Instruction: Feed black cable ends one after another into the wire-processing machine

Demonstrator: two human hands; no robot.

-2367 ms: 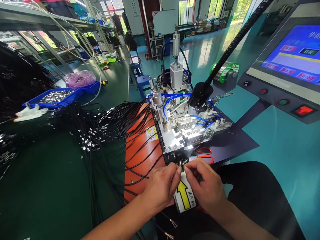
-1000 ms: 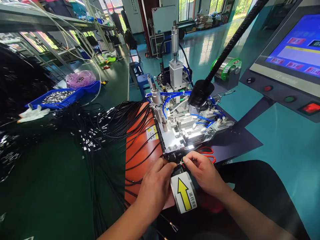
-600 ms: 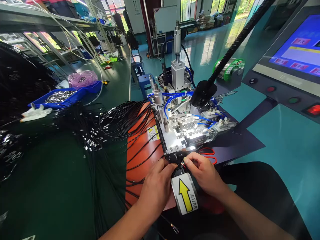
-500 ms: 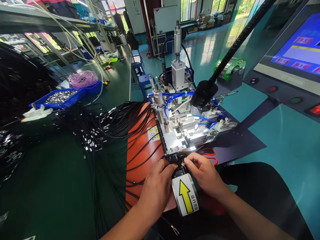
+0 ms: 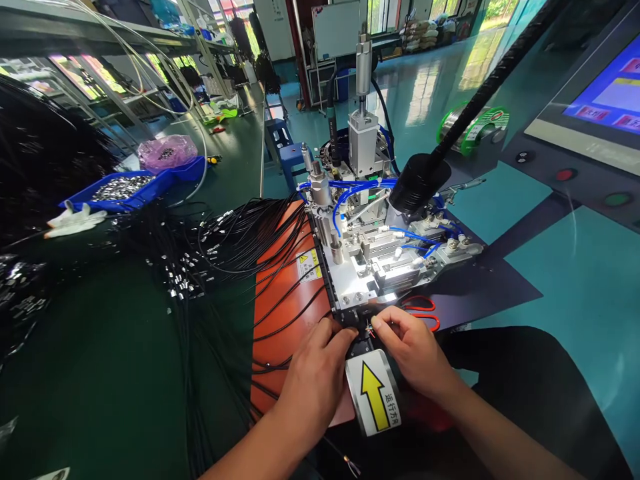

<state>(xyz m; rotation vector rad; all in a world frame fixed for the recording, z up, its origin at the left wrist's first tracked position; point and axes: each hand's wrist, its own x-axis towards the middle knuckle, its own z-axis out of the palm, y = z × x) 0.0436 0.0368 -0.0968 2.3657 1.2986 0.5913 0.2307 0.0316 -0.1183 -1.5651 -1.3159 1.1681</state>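
My left hand [image 5: 317,367] is closed, its thumb and forefinger pinched at a black guide rail [image 5: 364,344] on the machine's near end. It seems to grip a black cable there, mostly hidden beneath the fingers. Thin coloured wires [image 5: 370,329] fan out from the cable's end between my two hands. Thumb and forefinger of my right hand [image 5: 413,350] pinch the tips of these wires. Just beyond the fingers stands the metal machine [image 5: 350,290], with pneumatic cylinders and blue tubes. Below the hands, a white plate [image 5: 374,393] bears a yellow arrow.
Red-handled scissors [image 5: 425,313] lie right of my right hand. Black cables [image 5: 280,247] cross the orange board [image 5: 270,313] at left. A blue tray [image 5: 120,193] holds small metal parts. A black lamp [image 5: 420,183] overhangs the machine; a control screen [image 5: 607,100] stands at right.
The camera view has shifted slightly, so the machine and screen appear farther right. Both hands keep their pinch at the same spot, and the coloured wires between them look a little more spread.
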